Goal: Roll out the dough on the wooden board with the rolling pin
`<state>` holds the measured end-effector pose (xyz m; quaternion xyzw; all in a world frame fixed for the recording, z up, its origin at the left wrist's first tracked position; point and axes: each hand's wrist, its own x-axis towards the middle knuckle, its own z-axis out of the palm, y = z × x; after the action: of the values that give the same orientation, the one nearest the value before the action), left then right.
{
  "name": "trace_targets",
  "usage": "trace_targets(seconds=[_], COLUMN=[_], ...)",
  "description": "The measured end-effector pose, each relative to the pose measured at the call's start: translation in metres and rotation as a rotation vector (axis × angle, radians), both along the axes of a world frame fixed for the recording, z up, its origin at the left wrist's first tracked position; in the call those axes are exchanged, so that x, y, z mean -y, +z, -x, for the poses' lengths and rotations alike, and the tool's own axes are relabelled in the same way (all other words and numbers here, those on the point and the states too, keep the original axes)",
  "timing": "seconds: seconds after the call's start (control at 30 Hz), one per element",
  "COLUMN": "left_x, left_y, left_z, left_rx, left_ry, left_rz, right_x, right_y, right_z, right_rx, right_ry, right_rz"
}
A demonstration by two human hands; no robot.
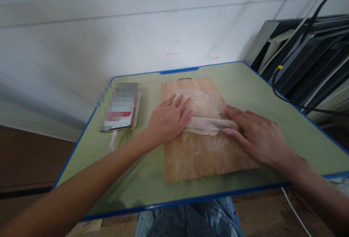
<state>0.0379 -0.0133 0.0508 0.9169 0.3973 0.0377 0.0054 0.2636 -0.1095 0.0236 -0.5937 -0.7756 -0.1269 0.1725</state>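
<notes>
A thin, pale sheet of dough (203,109) lies on a floured wooden cutting board (188,160). Across it runs a whitish rolling pin (208,123), apparently with dough wrapped around it. My left hand (170,118) covers the pin's left end, fingers stretched forward over the board and thumb beside the pin. At the right end, my right hand (256,135) has its fingers on the far side and its thumb on the near side. Both ends of the pin are hidden beneath my hands.
The board rests on a pale green table with a blue edge (152,207). A phone-like device (118,115), partly pixelated, stands propped at the left. Behind is a white wall (152,40). Dark flat panels (324,55) and a black cable (283,100) are at the right.
</notes>
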Motion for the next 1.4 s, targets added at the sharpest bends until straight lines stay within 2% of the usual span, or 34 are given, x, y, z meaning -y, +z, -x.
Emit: trace_targets(seconds=[0.13,0.37,0.43,0.57,0.63,0.87,0.93,1.1,1.17,1.33,1.4], left_x=[-0.022,0.023,0.015,-0.024,-0.030,0.029,0.023,-0.016,-0.011,0.031,0.032], left_y=[-0.003,0.000,-0.001,-0.008,-0.009,-0.001,-0.002,-0.008,-0.007,-0.006,-0.007], left_z=[-0.011,0.011,0.010,-0.004,-0.006,0.013,0.010,-0.005,-0.004,0.014,0.014], left_rx=[-0.020,0.019,0.016,0.020,0.022,0.024,0.024,0.038,0.041,0.045,0.047], left_ry=[0.068,-0.026,-0.014,-0.007,-0.023,-0.037,-0.032,0.010,-0.009,-0.035,-0.035], left_rz=[0.015,0.051,0.064,0.074,0.065,0.029,0.027,0.008,-0.009,0.013,0.019], right_x=[-0.013,0.022,0.015,-0.012,-0.015,0.024,0.017,-0.015,-0.011,0.029,0.032], right_y=[0.004,-0.004,-0.002,0.006,0.007,-0.007,-0.005,0.007,0.007,-0.003,-0.003], right_z=[-0.001,0.011,0.011,0.008,0.008,0.023,0.023,0.017,0.018,0.029,0.031], right_rx=[0.005,0.052,0.064,0.085,0.091,0.044,0.045,0.075,0.081,0.050,0.048], right_ry=[-0.059,-0.034,-0.056,-0.117,-0.138,-0.142,-0.149,-0.171,-0.172,-0.116,-0.113], right_rz=[0.039,-0.067,-0.059,-0.003,0.006,-0.086,-0.071,0.009,-0.003,-0.085,-0.090])
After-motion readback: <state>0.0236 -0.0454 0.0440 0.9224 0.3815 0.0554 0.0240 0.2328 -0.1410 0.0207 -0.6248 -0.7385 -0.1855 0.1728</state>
